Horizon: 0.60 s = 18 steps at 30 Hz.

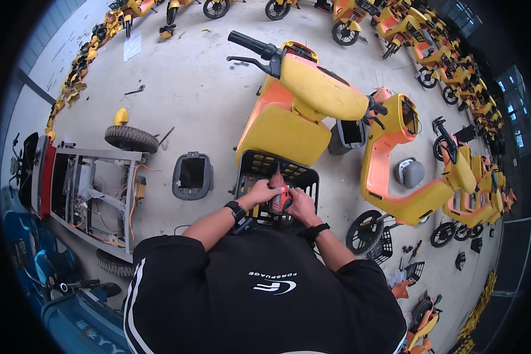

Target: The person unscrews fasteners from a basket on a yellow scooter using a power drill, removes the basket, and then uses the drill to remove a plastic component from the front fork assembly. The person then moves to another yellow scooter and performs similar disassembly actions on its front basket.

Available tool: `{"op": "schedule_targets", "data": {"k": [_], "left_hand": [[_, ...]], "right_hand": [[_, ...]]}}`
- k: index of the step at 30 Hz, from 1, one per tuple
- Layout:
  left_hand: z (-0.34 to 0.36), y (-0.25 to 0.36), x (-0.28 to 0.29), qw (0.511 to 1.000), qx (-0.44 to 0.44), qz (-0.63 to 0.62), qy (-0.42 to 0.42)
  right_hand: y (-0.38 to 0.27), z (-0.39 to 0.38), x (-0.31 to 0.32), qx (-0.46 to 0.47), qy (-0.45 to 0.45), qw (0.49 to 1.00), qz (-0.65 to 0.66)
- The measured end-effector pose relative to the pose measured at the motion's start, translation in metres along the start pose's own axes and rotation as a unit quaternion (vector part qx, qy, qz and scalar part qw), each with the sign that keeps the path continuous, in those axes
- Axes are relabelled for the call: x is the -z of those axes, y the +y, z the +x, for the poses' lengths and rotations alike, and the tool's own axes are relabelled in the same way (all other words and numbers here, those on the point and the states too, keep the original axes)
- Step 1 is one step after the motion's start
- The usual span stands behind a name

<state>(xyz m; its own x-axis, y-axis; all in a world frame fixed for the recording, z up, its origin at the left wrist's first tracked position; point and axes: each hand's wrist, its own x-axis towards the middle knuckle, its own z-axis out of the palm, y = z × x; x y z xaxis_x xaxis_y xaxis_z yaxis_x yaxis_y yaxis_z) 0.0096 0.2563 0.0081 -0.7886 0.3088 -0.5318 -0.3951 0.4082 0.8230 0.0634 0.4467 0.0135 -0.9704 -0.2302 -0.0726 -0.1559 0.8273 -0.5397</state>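
A red cordless drill [277, 187], its bit pointing away from me, is held over a black plastic basket [307, 174] at the front of a yellow scooter [277, 133]. My left hand [259, 193] is closed on the drill from the left side. My right hand [301, 205] grips it from the right. Small items lie in the basket under the drill, too hidden to make out.
A dark open bin [192, 177] and a metal cart frame [91, 194] stand at the left, a blue scooter [59, 301] at lower left. More yellow scooters [407, 194] fill the right and back. Another bin [348, 141], a loose wheel [130, 138] and small parts lie on the floor.
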Motion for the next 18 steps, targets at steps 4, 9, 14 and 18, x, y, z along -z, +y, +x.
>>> {"op": "schedule_targets", "data": {"k": [4, 9, 14, 18], "left_hand": [[-0.008, -0.001, -0.003, 1.000, -0.024, -0.011, 0.006], [-0.012, 0.002, -0.002, 0.999, 0.006, -0.028, -0.023], [-0.006, -0.007, -0.004, 1.000, -0.001, -0.008, -0.005], [-0.003, -0.008, -0.003, 1.000, -0.005, 0.006, -0.005]], "right_hand": [[-0.015, 0.000, 0.011, -0.018, -0.029, 0.999, -0.013], [-0.011, -0.004, 0.007, 0.006, -0.005, 1.000, -0.012], [-0.013, -0.004, 0.010, 0.006, -0.013, 1.000, -0.010], [-0.010, -0.004, 0.009, 0.010, -0.006, 1.000, -0.003]]}}
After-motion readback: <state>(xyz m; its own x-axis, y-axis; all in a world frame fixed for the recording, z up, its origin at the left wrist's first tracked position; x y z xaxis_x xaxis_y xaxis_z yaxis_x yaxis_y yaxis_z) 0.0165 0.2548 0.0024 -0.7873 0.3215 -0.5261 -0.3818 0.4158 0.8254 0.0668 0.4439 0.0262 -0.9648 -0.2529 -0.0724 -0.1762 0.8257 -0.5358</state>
